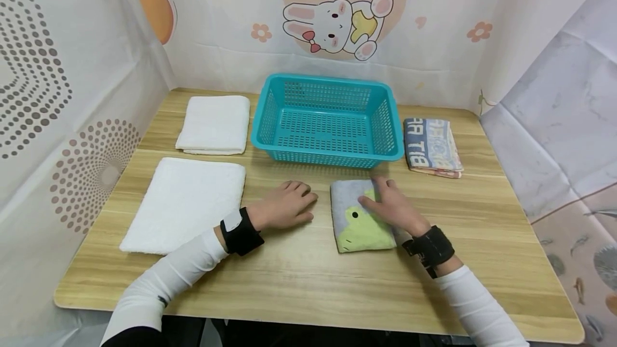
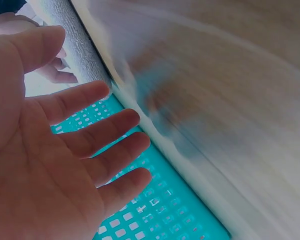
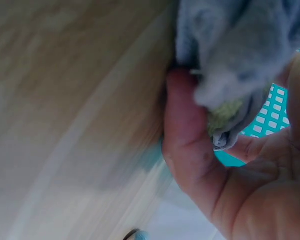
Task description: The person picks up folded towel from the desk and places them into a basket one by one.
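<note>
A folded grey towel (image 1: pixel 344 194) with a green cartoon animal on it lies on the table in front of the basket. My right hand (image 1: pixel 392 205) grips its right side, thumb on top. In the right wrist view, one finger (image 3: pixel 190 130) lies low against the table at the towel's edge, and the grey cloth (image 3: pixel 240 55) is bunched between thumb and fingers. Left of the towel, my left hand (image 1: pixel 284 205) is palm down over the wood, holding nothing. Its fingers (image 2: pixel 102 137) look spread and relaxed in the left wrist view.
Behind the hands stands a teal plastic basket (image 1: pixel 328 154) with nothing in it. Two folded white towels, a larger one (image 1: pixel 188 197) and a smaller one (image 1: pixel 214 122), lie on the left. A folded blue patterned towel (image 1: pixel 431 146) sits right of the basket. Curtains surround the table (image 1: pixel 289 293).
</note>
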